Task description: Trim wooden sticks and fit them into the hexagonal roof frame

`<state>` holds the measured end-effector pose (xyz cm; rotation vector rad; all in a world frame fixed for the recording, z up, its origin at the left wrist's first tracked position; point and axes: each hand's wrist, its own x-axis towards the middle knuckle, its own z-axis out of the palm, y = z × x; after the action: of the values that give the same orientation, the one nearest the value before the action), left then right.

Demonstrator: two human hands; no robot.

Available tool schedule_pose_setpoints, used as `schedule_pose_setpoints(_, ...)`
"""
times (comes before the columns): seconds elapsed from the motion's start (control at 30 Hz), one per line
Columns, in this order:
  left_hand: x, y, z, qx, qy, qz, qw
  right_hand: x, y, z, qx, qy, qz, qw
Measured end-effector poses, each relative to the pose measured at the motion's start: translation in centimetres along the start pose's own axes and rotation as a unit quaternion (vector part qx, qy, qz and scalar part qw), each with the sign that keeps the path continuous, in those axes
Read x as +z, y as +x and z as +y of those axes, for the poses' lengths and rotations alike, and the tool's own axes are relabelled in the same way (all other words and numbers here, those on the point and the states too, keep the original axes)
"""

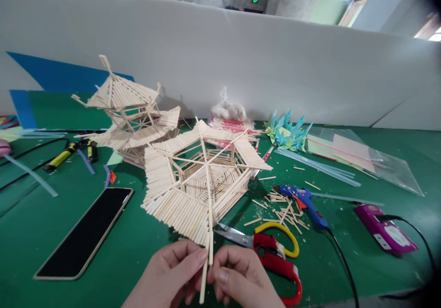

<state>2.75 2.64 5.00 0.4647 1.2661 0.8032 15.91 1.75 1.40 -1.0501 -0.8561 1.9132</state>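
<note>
My left hand [175,271] is closed, thumb and fingers pinching a thin wooden stick [203,285] whose lower end points toward me. The stick's upper part lies alongside a long spoke of a six-sided wooden-stick frame [179,209], at its near corner. My right hand [237,273] is also closed, fingertips pressed together beside the end of that spoke; what they hold, if anything, is hidden. The frame has slatted roof panels round its rim and open spokes over a slatted base. Red-and-yellow scissors [275,243] lie partly open just beyond my right hand.
A tiered stick pavilion [127,110] stands at back left. On the left lie a phone [86,234] and a yellow-black cutter [62,156]. A blue glue gun [305,202], scattered stick pieces [285,213], and a purple power box [384,230] with cable are on the right.
</note>
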Motion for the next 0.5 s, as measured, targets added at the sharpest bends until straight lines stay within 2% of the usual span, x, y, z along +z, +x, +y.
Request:
schedule_pose_setpoints(0.1,-0.2,0.1,-0.2,0.005,-0.004,0.001,1.0,0.4,0.2,1.2,0.002,0.057,0.018,0.998)
schedule_pose_setpoints(0.3,0.0,0.0,-0.1,0.0,-0.022,0.017,1.0,0.8,1.0,3.0,0.031,0.168,0.006,0.985)
schedule_pose_setpoints(0.5,0.1,0.0,0.0,-0.004,-0.019,0.019,1.0,1.1,1.2,2.8,0.057,0.2,-0.023,0.978)
